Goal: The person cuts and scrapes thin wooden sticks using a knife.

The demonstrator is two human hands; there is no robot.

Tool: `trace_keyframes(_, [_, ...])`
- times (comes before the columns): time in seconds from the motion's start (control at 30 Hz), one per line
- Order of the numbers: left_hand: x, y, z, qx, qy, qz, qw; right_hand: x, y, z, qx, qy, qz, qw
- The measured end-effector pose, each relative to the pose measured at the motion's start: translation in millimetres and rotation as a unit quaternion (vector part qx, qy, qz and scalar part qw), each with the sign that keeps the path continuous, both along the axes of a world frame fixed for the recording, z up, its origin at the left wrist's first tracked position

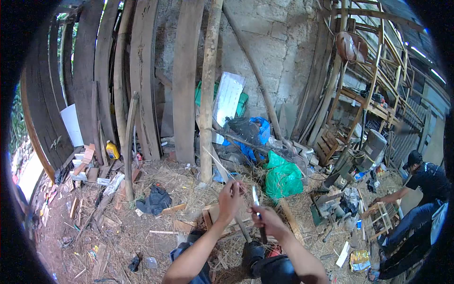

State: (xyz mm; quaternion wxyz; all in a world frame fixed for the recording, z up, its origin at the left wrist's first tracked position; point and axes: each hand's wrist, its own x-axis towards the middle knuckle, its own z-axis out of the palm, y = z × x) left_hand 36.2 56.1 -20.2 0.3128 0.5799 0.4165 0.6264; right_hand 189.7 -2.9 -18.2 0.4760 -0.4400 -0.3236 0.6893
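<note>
My left hand is closed around a thin pale strip, which looks like split bamboo or wood. The strip slants up and to the left from my fingers. To its right, my right hand grips a knife by its dark handle, blade pointing up. A small gap separates the blade from my left hand. Below my hands a pole-like stick runs down toward my dark shoe. Shavings cover the ground around my feet.
A green plastic bag lies ahead, beside a blue tarp. An upright bamboo pole and tall planks stand before the wall. At right, another person bends over a wooden frame. A yellow bottle stands left.
</note>
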Motion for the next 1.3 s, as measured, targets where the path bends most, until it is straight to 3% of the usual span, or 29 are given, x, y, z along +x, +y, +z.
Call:
trace_keyframes(0.03, [-5.0,-1.2,4.1,-0.003,0.002,-0.001,1.0,4.7,-1.2,6.1,0.016,-0.059,0.045,0.997])
trace_keyframes(0.07, [-7.7,-3.9,7.5,-0.04,-0.091,-0.05,0.994,7.6,0.5,7.8,0.062,-0.129,-0.014,0.99])
trace_keyframes(0.1, [-9.6,-6.0,9.1,-0.078,-0.184,-0.099,0.975,13.4,-6.6,27.6,0.056,-0.09,-0.006,0.994])
trace_keyframes(0.17, [-15.2,-7.8,5.0,-0.122,-0.186,-0.143,0.964,17.4,-2.9,23.7,0.14,-0.124,-0.071,0.98])
trace_keyframes(0.23, [-10.0,-16.1,8.7,-0.061,0.087,-0.187,0.977,12.3,1.2,25.2,0.149,-0.123,-0.099,0.976])
trace_keyframes(0.27, [-1.7,-17.1,-3.9,-0.047,0.148,-0.19,0.969,11.1,3.5,24.4,0.161,-0.124,-0.106,0.973])
trace_keyframes(0.4, [4.4,-29.7,-1.0,-0.056,0.215,-0.246,0.943,16.5,19.6,8.2,0.198,-0.076,-0.126,0.969])
trace_keyframes(0.47, [7.3,-26.2,-10.3,-0.132,0.101,-0.329,0.929,17.9,24.9,1.0,0.204,-0.104,-0.136,0.964])
trace_keyframes(0.63, [4.1,-32.6,-7.4,-0.198,0.043,-0.334,0.92,6.6,32.0,-7.8,0.276,-0.219,-0.213,0.911])
trace_keyframes(0.67, [2.3,-33.0,-2.1,-0.232,0.003,-0.349,0.908,9.8,30.6,-7.8,0.214,-0.154,-0.184,0.947])
trace_keyframes(0.77, [-2.0,-37.6,11.4,-0.258,-0.029,-0.359,0.897,7.2,28.9,-4.0,0.217,-0.042,-0.178,0.959])
trace_keyframes(0.9, [3.3,-43.2,6.3,-0.26,-0.044,-0.342,0.902,-3.0,30.7,-7.6,0.259,-0.167,-0.247,0.919])
trace_keyframes(0.97, [4.5,-39.7,-0.9,-0.114,0.083,-0.241,0.96,0.3,34.5,-5.7,0.232,-0.169,-0.253,0.924])
trace_keyframes(1.03, [3.4,-35.8,-9.2,-0.075,0.12,-0.2,0.97,11.2,34.1,1.5,0.205,-0.173,-0.254,0.929])
trace_keyframes(1.1, [-6.8,-35.2,-9.8,-0.043,0.158,-0.149,0.975,27.5,27.4,9.5,0.215,-0.061,-0.233,0.946])
trace_keyframes(1.17, [-13.3,-35.4,3.3,-0.127,0.184,-0.172,0.959,32.4,22.3,4.2,0.242,-0.122,-0.202,0.941])
trace_keyframes(1.23, [-13.2,-34.8,-1.9,-0.107,0.17,-0.164,0.966,34.0,14.4,-1.3,0.326,-0.282,-0.06,0.9])
trace_keyframes(1.3, [-10.5,-35.0,-4.1,-0.086,0.16,-0.165,0.969,24.2,5.3,-2.7,0.3,-0.262,-0.014,0.917])
